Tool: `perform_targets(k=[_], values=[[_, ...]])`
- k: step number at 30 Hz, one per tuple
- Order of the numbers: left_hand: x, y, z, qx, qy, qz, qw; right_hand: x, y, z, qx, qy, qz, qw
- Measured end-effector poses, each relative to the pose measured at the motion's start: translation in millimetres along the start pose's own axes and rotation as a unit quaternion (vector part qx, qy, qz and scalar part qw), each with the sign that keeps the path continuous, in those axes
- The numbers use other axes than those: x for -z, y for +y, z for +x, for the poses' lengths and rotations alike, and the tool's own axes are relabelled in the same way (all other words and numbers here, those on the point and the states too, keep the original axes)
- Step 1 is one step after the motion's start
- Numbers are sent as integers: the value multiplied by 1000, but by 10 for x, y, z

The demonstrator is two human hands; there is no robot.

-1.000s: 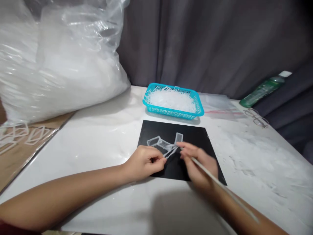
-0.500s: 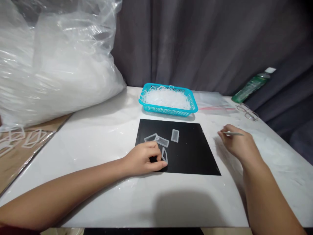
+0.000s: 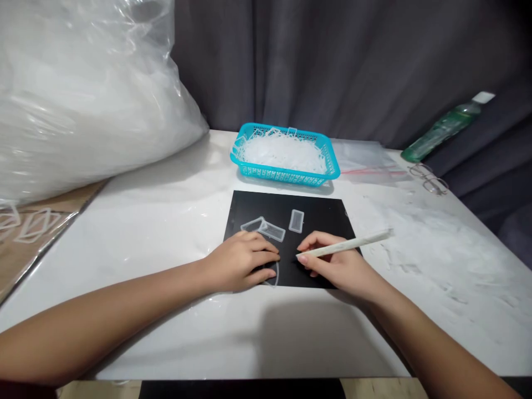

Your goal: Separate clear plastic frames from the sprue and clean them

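My left hand (image 3: 243,260) lies on the black mat (image 3: 274,199) with its fingers stretched out over a clear plastic frame (image 3: 278,274), mostly hidden beneath them. In my right hand (image 3: 343,269), a slim whitish pen-like tool (image 3: 353,243) is held like a pencil, its tip low over the mat; its exact kind is unclear. Beyond my left fingers, one translucent rectangular piece (image 3: 273,231) overlaps another piece (image 3: 251,224). A third such rectangle (image 3: 296,221) lies apart, farther back on the mat.
Behind the mat stands a blue basket (image 3: 286,176) heaped with small clear frames. A large plastic bag (image 3: 83,111) fills the left, near loose frames (image 3: 38,224) on cardboard. Flat plastic bags (image 3: 366,158), eyeglasses (image 3: 430,178) and a green bottle (image 3: 443,130) are at back right.
My right hand has brought the tool leftward from beside the mat to over it. My left fingers have gone from a pinch at the frame to lying flat across it.
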State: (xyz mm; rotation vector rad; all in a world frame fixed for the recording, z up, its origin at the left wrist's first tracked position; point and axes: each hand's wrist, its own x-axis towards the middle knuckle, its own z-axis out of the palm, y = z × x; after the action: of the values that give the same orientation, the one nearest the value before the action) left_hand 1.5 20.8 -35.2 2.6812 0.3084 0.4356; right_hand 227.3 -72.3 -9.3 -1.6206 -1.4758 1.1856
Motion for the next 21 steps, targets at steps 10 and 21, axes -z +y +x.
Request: perform_targets(k=[10,21], values=[[12,107,-7,119,60,-83,988,-182,33,27,-82,-29,259,962],[-27,107,17,190,170,-240,937,-265,15,12,-104,-56,322,939]])
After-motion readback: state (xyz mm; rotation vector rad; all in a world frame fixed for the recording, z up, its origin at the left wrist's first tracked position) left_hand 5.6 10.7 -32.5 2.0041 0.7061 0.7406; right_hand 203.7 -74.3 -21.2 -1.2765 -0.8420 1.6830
